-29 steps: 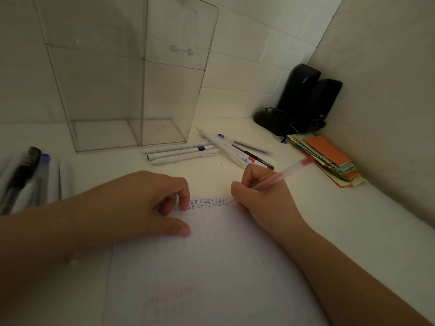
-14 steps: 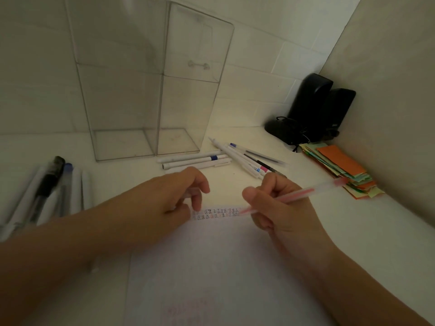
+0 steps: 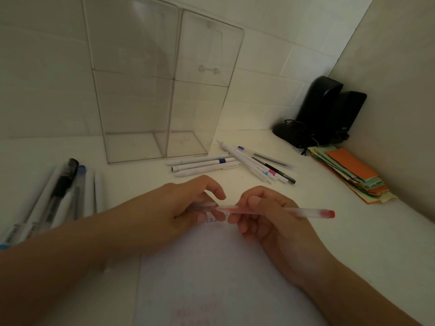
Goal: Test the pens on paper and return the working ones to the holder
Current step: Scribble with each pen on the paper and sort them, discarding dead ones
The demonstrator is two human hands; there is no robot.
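My right hand [image 3: 266, 215] grips a translucent red pen [image 3: 303, 212], held level above the top edge of the white paper [image 3: 211, 274]. In my left hand [image 3: 188, 203] is the pen's clear cap [image 3: 204, 206], pinched at the pen's tip end; cap and tip meet or nearly meet. A strip of small scribbles shows on the paper just under my fingers. The clear acrylic holder [image 3: 162, 90] stands empty behind, with two tall compartments. Several white pens [image 3: 202, 164] and mixed pens [image 3: 261, 164] lie in front of it.
More pens [image 3: 58, 196], one black-capped and one blue-capped, lie in a row at the left. Two black speakers [image 3: 329, 111] with cables stand in the back right corner. A stack of coloured paper slips [image 3: 353, 175] lies along the right wall.
My right hand lifted the red pen off the paper and turned it level. My left hand left the paper and brought the cap to the pen's tip. The camera tilted down slightly.
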